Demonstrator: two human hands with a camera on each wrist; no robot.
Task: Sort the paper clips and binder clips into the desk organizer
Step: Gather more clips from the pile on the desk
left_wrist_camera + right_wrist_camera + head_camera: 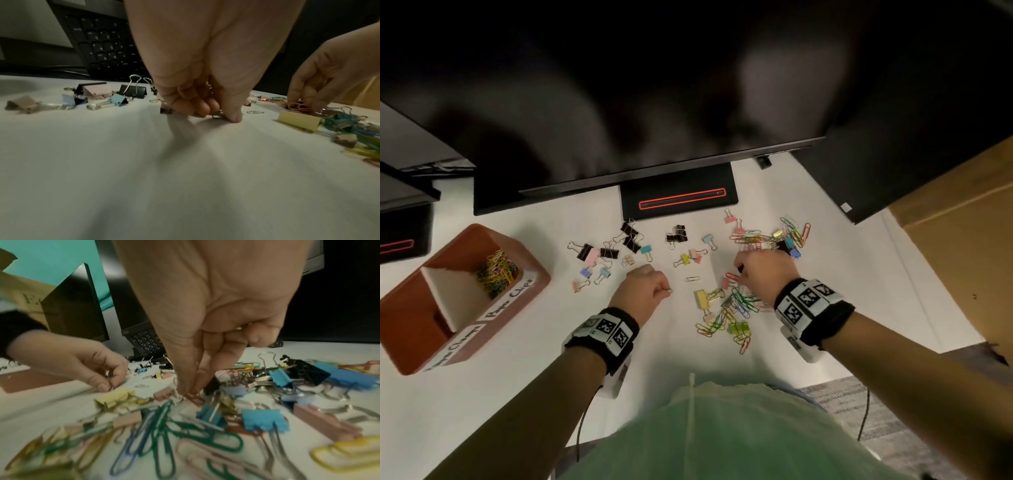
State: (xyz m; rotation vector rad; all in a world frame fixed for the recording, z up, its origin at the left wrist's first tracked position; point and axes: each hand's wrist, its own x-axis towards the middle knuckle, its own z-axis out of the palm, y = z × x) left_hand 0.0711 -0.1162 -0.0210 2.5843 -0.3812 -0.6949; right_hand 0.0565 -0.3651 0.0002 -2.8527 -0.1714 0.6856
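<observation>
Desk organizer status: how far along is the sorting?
Early. The desk organizer holds paper clips in its Paper Clips compartment; the other looks empty. The left hand pinches a small silver clip; the right hand pinches a red paper clip. Binder clips and the mixed pile remain.

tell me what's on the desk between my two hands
One silver paper clip lies alone on the white desk between the left hand and right hand, clearest in the head view.

left hand (197, 91) pinches small metal clip (218, 114) on desk (144, 178) | right hand (329, 78) on pink paper clip (298, 106)
</observation>
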